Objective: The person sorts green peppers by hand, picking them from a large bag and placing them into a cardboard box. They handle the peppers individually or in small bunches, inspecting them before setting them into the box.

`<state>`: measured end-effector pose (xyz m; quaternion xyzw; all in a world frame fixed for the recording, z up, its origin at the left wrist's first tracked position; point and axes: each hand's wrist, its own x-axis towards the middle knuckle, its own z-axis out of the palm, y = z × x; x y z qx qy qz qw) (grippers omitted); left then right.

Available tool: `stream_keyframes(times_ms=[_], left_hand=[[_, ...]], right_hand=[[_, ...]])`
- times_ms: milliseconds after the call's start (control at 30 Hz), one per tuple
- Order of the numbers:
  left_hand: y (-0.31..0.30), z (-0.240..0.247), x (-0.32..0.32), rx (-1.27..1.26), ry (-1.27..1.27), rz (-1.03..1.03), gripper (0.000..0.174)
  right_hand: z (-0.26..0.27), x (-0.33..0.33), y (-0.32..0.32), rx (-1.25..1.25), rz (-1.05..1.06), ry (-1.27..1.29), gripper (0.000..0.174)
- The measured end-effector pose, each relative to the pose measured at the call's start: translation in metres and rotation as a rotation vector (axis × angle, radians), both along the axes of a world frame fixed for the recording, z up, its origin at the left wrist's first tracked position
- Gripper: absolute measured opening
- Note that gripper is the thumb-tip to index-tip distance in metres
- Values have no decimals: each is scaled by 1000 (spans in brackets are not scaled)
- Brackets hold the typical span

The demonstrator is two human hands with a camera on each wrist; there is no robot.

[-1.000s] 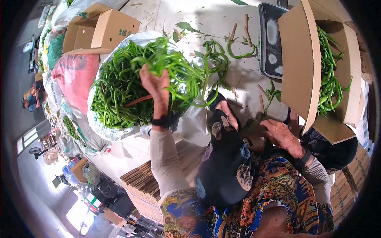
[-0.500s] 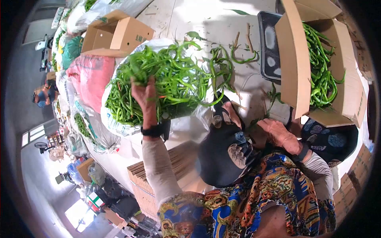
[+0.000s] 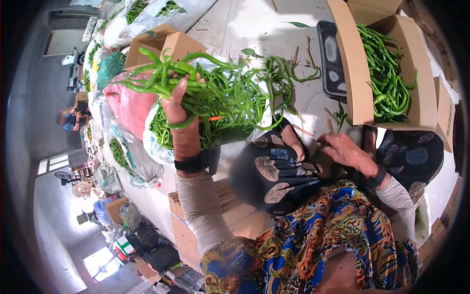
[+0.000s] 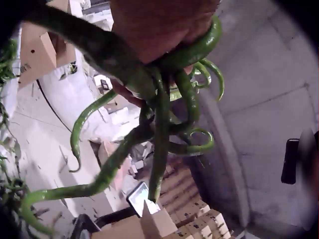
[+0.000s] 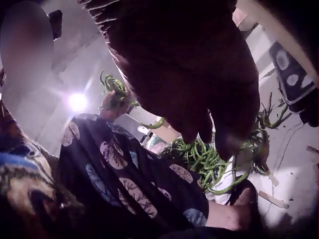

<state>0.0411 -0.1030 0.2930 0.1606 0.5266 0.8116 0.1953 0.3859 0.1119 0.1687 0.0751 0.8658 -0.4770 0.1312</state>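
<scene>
Worker in a swirling blue, orange and yellow blouse (image 3: pixel 313 235); pale grey sleeves (image 3: pixel 198 210) extend from either side of it, black straps (image 3: pixel 191 161) at their cuffs, dark leaf-print trousers (image 3: pixel 274 171) beyond it.

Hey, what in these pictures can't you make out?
Left wrist view: the left hand is blurred; the pepper bunch it grips covers its fingers.
Right wrist view: the right hand is dark and blurred; what it touches is unclear.
Head view: the near wall of the cardboard box hides its bottom.
Head view: print on the white sack is too small.
</scene>
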Motion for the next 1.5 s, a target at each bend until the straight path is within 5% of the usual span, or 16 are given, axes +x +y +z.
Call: stream_keyframes(times_ms=[167,333,500,633,733,1033,1167,1300,1400,1500], left_hand=[[20,35,15,-72,-89,-48,35],[49,60,53,-69,-76,-106,34],[75,74,84,-90,-28,-261,34],[93,69,89,-39,-140,-384,30],[105,69,100,109,-279,-330,28],[121,35,109,224,-410,-193,36],[116,32,105,345,-435,-387,36],[122,36,111,237,-358,-321,34],[125,37,115,222,-405,-314,34],[127,39,123,282,-501,-351,34]], right_hand=[[26,-16,1,-294,-211,-32,25],[81,-42,0,-313,-367,120,37],[114,-84,-23,-287,-299,568,60],[119,-107,-19,-322,-412,653,56],[134,-102,-10,-422,-105,352,49],[133,-54,18,-367,-108,408,42],[140,-34,37,-392,-17,478,33],[164,-21,57,-1086,-168,167,33],[156,-24,59,-1078,-104,242,34],[153,-26,53,-744,-10,94,31]])
